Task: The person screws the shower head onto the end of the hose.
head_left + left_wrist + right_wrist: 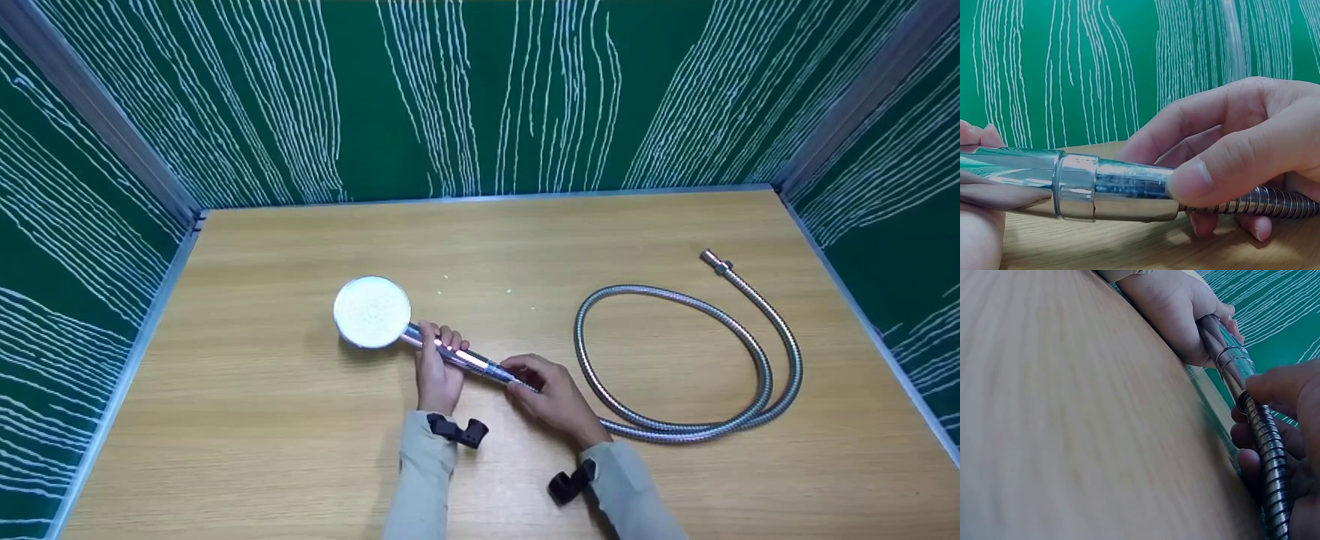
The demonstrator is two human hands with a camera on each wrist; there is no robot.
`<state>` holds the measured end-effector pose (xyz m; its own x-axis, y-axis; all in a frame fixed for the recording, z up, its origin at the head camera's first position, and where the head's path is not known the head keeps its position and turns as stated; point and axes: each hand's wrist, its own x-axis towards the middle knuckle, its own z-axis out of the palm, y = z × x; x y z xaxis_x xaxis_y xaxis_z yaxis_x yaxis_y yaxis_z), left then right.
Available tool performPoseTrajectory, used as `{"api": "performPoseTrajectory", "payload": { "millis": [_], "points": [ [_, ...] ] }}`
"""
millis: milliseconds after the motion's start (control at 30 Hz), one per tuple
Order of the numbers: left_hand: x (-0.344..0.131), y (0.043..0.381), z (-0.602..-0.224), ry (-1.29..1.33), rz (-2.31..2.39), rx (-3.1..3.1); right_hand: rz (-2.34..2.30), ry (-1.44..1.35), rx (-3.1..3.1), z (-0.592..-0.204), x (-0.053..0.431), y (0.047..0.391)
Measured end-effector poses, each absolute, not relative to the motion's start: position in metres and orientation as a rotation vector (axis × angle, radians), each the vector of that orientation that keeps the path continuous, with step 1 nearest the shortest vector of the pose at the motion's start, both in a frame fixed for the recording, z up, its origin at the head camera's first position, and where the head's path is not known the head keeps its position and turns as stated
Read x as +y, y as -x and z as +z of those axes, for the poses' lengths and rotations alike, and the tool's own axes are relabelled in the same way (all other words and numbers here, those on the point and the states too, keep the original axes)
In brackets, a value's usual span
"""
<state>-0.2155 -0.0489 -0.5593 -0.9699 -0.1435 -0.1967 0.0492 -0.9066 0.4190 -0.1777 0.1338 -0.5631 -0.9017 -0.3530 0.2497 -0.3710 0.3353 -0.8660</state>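
Note:
A chrome shower head (372, 312) with a round white face points up at the left of the hands. My left hand (440, 371) grips its shiny handle, fingers wrapped round it. At the handle's lower end, my right hand (551, 394) pinches the smooth conical nut (1134, 188) of the metal shower hose (1275, 201), thumb on top. In the left wrist view the nut sits flush against the handle's end collar (1077, 187). The ribbed hose runs back under the right palm, as the right wrist view shows, where the fingers curl beneath it.
The hose's long loop (675, 292) lies on the wooden table (247, 420) to the right, its free end fitting (716, 261) toward the back. Small white specks (508, 291) dot the table behind the hands. Green walls (480, 97) with white streaks enclose the back and sides.

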Motion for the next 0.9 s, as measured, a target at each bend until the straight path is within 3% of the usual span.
{"api": "performPoseTrajectory", "payload": {
  "millis": [333,600,900],
  "points": [
    [-0.048,0.217,-0.560,-0.293,-2.958,-0.642,1.661,-0.652,-2.607,-0.559,0.133,0.178],
    [-0.049,0.217,-0.560,-0.336,-2.957,-0.636,1.676,-0.629,-2.647,-0.524,0.127,0.165],
    [-0.049,0.217,-0.560,-0.364,-2.962,-0.632,1.704,-0.667,-2.558,-0.561,0.133,0.177]
  ]
}}
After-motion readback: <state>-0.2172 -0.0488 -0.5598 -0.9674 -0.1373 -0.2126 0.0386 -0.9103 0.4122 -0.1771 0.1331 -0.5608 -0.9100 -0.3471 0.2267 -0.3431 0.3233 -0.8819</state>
